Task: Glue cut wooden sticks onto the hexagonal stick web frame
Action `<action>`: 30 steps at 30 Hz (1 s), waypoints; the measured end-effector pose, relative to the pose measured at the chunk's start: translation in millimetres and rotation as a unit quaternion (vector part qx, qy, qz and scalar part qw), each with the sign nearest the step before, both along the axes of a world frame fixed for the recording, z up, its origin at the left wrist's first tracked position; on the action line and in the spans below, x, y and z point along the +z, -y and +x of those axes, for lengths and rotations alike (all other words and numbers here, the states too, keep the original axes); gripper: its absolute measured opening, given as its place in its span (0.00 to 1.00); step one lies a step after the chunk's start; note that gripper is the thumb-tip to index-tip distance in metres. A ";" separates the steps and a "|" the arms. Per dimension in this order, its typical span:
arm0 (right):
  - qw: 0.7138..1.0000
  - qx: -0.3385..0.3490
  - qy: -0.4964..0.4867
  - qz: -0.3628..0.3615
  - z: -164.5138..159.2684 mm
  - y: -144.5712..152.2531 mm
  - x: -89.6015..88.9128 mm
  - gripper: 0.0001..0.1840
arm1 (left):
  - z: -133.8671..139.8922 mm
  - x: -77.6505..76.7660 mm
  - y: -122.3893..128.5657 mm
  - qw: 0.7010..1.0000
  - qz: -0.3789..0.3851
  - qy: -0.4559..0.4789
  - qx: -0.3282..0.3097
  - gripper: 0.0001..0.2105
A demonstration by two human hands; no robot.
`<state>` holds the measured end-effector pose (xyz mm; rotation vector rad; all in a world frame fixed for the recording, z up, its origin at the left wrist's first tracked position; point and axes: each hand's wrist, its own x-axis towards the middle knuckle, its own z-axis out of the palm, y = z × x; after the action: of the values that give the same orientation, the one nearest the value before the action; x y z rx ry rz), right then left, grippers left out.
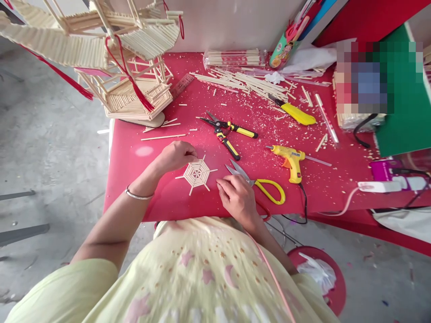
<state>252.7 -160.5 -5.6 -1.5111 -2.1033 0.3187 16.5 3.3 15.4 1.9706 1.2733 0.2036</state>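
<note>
A small six-sided web of thin wooden sticks, its spokes poking out past the rings, lies flat on the red tabletop. My left hand is closed at its upper left, covering part of that side; whatever is in the fingers is hidden. To the web's right, apart from it, my right hand has its thumb and fingers pinched together. Anything between those fingertips is too small to make out. Scissors with yellow handles lie partly beneath and beside my right hand. Beyond the web rest black-and-yellow pliers.
A stick-built pavilion model with red tassels stands at the back left. A yellow glue gun and a yellow utility knife lie rightward. Loose sticks and shavings cover the back. The glue gun's cord hangs over the front edge.
</note>
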 end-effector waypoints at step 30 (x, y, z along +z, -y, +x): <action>0.954 -0.140 0.244 -0.105 86.4 40.0 26.5 0.42 | -4.5 -1.3 -20.3 0.961 0.175 -0.026 -0.211 0.10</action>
<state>339.1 -200.5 20.9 -2.1678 -2.2198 0.0633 12.0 23.5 14.1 2.5145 0.8585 0.1722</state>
